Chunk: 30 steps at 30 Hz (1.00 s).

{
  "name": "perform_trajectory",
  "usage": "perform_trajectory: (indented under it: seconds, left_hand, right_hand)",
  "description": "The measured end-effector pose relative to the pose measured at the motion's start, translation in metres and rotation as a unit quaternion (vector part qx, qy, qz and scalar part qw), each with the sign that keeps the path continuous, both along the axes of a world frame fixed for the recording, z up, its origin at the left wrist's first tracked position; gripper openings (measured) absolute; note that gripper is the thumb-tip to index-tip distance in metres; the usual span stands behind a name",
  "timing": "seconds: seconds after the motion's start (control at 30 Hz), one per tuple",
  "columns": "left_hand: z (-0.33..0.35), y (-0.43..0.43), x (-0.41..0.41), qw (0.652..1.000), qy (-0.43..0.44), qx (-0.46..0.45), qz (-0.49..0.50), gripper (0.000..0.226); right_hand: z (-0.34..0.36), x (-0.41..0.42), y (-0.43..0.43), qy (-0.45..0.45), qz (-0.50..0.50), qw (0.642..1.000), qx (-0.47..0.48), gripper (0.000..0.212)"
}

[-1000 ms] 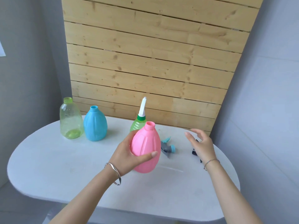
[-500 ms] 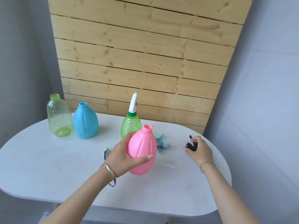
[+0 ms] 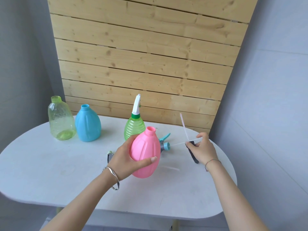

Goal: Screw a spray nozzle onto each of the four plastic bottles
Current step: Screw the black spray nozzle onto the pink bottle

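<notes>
Second bottle in hand, by judgement. Left hand (image 3: 126, 157), fingers (image 3: 148, 159) clamped on pink bottle (image 3: 145, 155), held above the counter (image 3: 50, 164), neck open. Right hand (image 3: 202, 150) pinched on black nozzle (image 3: 193, 151), tube (image 3: 184, 126) up. Next: guide tube into neck, then twist collar.

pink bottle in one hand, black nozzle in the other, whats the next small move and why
Probably bring the black nozzle over the pink bottle and feed its dip tube into the open neck. The left hand holds the bottle off the table, mouth uncapped, and the right hand has the nozzle lifted with the tube pointing up, away from the bottle.
</notes>
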State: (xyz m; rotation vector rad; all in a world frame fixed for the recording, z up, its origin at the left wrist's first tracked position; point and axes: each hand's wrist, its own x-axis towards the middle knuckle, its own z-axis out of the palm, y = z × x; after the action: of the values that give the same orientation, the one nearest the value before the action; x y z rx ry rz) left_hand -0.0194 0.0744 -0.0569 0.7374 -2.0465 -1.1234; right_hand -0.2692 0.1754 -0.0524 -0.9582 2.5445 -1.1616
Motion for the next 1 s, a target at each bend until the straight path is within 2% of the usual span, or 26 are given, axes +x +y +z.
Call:
perform_trajectory:
  seconds: [0.1,0.17,0.3,0.47,0.6,0.77,0.87,1.0]
  left_hand:
    - [-0.001,0.001,0.000,1.000,0.001,-0.001,0.000,0.068]
    - [-0.001,0.002,0.001,1.000,0.000,-0.001,0.000,0.068]
    - [-0.001,0.003,0.004,1.000,-0.004,-0.002,-0.001,0.069]
    - [0.001,0.002,0.005,1.000,0.008,0.008,0.001,0.069]
    - [0.001,0.001,0.006,1.000,0.014,0.004,0.005,0.071]
    - [0.002,-0.004,0.009,1.000,0.022,0.007,0.019,0.074]
    - [0.002,-0.006,0.012,0.999,0.022,0.013,0.026,0.077]
    - [0.005,-0.009,0.016,0.999,0.024,0.018,0.030,0.083]
  right_hand:
    - [0.013,0.005,-0.002,-0.151,-0.021,0.985,-0.075,0.037]
    - [0.018,0.006,-0.002,-0.200,-0.031,0.971,-0.131,0.037]
    - [0.031,0.015,0.001,-0.197,-0.015,0.953,-0.229,0.042]
    - [0.054,0.035,0.001,-0.224,0.059,0.926,-0.298,0.033]
    - [0.069,0.049,0.001,-0.242,0.081,0.899,-0.357,0.022]
    - [0.082,0.065,-0.001,-0.239,0.124,0.889,-0.369,0.021]
    - [0.080,0.074,-0.004,-0.282,0.126,0.886,-0.346,0.024]
    - [0.078,0.081,-0.010,-0.353,0.151,0.856,-0.346,0.022]
